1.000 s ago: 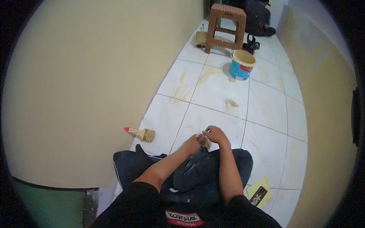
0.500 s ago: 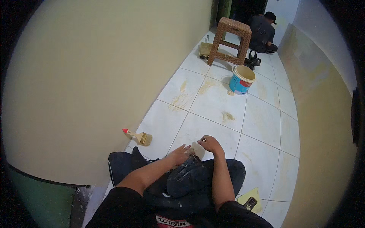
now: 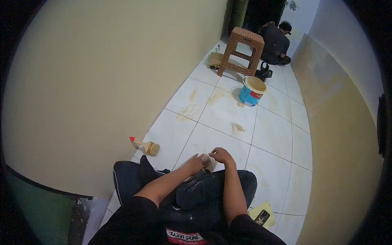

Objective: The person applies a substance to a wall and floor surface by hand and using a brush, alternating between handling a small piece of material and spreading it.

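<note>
I sit cross-legged on the tiles, both hands close together just beyond my lap. My left hand [image 3: 195, 163] has its fingers bent against a small pale scrap [image 3: 207, 157], too blurred to name. Beside it my right hand [image 3: 221, 155] is closed, fingertips pinched at the scrap's right edge; what they hold is hidden. To the left a wide paintbrush [image 3: 152, 148] with a red-tipped handle lies near the wall, apart from both hands. Further ahead stands a blue paint bucket [image 3: 249, 96], its inside coated beige.
Behind the bucket are a brown woven stool [image 3: 248, 38], a paint tray [image 3: 215, 60] and a black bag [image 3: 265, 71]. Another person [image 3: 275, 44] sits at the far end. A phone [image 3: 262, 217] lies on yellow paper [image 3: 267, 207] at my right. Beige smears mark the white tiles [image 3: 226, 141].
My hands have drawn closer together, and the right fingers now meet the pale scrap. The whole view has shifted slightly; the brush and bucket stay in place on the floor.
</note>
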Motion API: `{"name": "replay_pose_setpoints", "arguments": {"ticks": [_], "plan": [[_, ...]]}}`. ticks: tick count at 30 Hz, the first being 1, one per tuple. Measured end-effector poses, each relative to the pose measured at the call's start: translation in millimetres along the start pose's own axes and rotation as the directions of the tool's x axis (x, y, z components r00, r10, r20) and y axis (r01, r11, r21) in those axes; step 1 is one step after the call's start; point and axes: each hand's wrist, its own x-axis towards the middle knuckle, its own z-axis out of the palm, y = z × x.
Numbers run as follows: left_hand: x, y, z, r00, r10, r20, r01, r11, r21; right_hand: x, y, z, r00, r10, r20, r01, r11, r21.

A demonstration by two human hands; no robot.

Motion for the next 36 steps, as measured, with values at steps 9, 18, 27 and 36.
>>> {"name": "replay_pose_setpoints", "arguments": {"ticks": [9, 18, 27, 36], "plan": [[-25, 0, 13, 0.952, -0.123, -0.279, 0.078, 0.983, -0.167, 22, 18, 38, 0.996, -0.042, -0.074, 0.054, 0.984, 0.167], [-76, -78, -6, 0.865, -0.483, 0.132, 0.085, -0.119, -0.989, 8, -17, 45, 0.976, -0.150, -0.158, 0.195, 0.925, 0.325], [-127, -77, -54, 0.787, -0.616, 0.038, -0.614, -0.788, -0.045, -38, -115, 107, 0.968, -0.239, -0.074, 0.223, 0.692, 0.686], [-121, -74, -34, 0.806, -0.578, 0.125, -0.490, -0.771, -0.406, -14, -114, 96, 0.956, -0.249, -0.153, 0.276, 0.596, 0.754]]}}
